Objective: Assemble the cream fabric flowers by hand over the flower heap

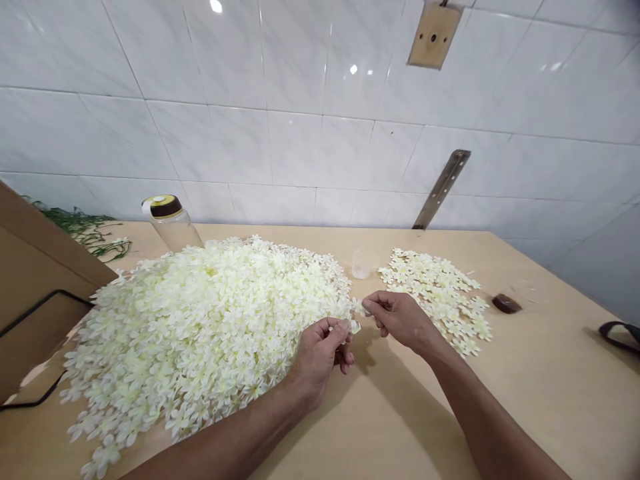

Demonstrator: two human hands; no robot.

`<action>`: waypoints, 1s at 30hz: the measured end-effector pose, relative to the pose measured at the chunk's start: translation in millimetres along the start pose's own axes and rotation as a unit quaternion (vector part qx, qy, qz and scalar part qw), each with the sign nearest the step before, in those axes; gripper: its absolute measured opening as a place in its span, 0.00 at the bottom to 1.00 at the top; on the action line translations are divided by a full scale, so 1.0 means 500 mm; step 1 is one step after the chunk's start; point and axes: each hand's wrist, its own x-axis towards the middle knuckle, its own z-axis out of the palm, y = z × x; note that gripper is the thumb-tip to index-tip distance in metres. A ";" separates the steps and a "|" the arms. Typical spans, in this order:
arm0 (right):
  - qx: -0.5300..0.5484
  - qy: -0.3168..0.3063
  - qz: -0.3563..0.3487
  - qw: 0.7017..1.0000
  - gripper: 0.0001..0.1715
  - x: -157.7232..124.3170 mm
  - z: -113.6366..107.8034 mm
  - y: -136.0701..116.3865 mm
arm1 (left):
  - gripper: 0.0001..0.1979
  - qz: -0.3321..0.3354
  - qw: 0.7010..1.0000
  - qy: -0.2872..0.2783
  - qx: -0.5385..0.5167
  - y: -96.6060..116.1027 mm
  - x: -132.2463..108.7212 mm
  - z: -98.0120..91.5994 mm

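A large heap of white artificial flowers [215,313] with pale yellow-green centres covers the left and middle of the table. At its right edge my left hand [323,357] pinches a small white flower [355,327] between thumb and forefinger. Just to the right, my right hand [395,313] is closed in a pinch on another white flower [358,307], close to the left fingertips. Beyond my right wrist lies a smaller, flatter spread of similar flowers [435,287].
Behind the heap stands a clear bottle [173,223] with a brown and yellow lid. Green artificial stems [90,230] and a cardboard box [45,267] are at left. A small clear cup [361,265] sits between the flower groups. A dark brown object [506,304] lies at right, a black strap [620,333] beyond.
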 end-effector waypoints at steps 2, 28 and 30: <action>0.047 -0.012 -0.030 0.998 0.24 -0.002 0.000 -0.020 | 0.18 0.000 1.000 -0.001 -0.021 0.003 0.000 0.000; -0.012 0.018 -0.056 0.998 0.14 -0.084 0.057 0.007 | 0.17 0.031 0.999 0.009 0.008 0.004 -0.006 0.004; -0.025 0.056 -0.083 0.995 0.12 -0.084 0.060 0.012 | 0.16 0.027 1.000 0.009 -0.001 0.005 -0.007 0.004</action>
